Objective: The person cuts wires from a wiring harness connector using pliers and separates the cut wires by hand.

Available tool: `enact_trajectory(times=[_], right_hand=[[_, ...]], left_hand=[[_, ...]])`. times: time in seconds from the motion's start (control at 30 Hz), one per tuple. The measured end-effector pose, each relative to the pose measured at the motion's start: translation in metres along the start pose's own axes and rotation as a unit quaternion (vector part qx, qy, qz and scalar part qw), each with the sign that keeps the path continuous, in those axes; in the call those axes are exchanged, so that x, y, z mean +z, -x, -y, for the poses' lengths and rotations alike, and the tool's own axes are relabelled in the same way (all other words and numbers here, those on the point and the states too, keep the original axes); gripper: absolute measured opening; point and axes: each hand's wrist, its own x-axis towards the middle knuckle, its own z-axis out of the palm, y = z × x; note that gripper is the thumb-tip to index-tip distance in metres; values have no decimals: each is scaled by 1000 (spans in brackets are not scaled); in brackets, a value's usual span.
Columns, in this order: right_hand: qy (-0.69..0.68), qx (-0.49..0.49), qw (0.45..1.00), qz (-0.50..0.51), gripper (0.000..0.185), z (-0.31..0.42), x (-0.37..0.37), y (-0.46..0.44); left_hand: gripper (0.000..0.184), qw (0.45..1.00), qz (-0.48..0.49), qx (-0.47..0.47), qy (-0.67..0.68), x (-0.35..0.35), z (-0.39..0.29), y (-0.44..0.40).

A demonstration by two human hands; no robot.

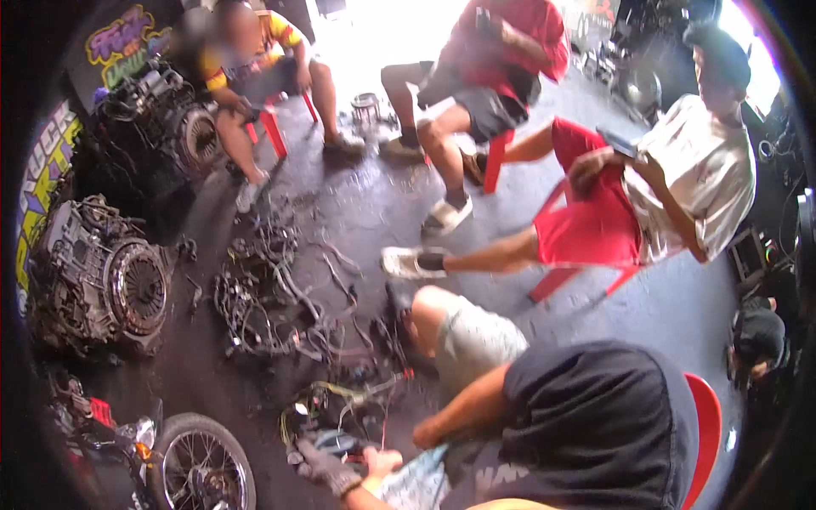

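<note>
At the lower middle, my left hand wears a dark grey glove, its fingers curled at the near end of a wiring harness. Close beside it, my bare right hand is closed where a thin red wire of that harness comes down. Small details between the fingers are blurred. Yellow, white and dark wires fan out in front of both hands. Beyond them, a larger heap of tangled harnesses with connectors lies on the dark floor.
A motorcycle wheel stands lower left. Greasy engine and clutch assemblies line the left wall. Several people sit around on red stools; one in a white shirt holds a phone. Another person is low at the far right.
</note>
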Motion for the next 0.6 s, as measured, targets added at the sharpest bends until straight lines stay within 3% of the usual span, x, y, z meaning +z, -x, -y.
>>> enact_trajectory(times=[0.07, 0.17, 0.27, 0.3, 0.4, 0.43, 0.53, 0.6], right_hand=[[-22, -18, 1000, -9, 21, 21, 1, -3], [-20, -4, 1000, -6, 21, 14, -3, 15], [-23, -8, 1000, -12, 21, 10, -4, 19], [-26, -11, 1000, -11, 21, 12, -6, 17], [-41, -33, 998, -20, 20, 16, -13, 6], [-44, -38, 998, -20, 20, 14, -17, 1], [-47, -26, 998, -40, 20, -5, -45, -5], [-43, 15, 996, -80, 19, -42, -84, 0]], left_hand=[[19, 980, -8, -87, -179, 13, -33, 13], [18, 995, 15, -40, -95, 21, -6, -4], [19, 991, 21, -74, -108, 31, 5, -11], [17, 996, 45, 3, -71, 38, 5, -10], [14, 988, 27, -61, -141, 60, -45, 28], [13, 994, 35, 15, -99, 48, 7, 0], [22, 996, 68, -21, -60, 30, 55, -22], [28, 989, 53, -2, -137, 24, 76, -28]])
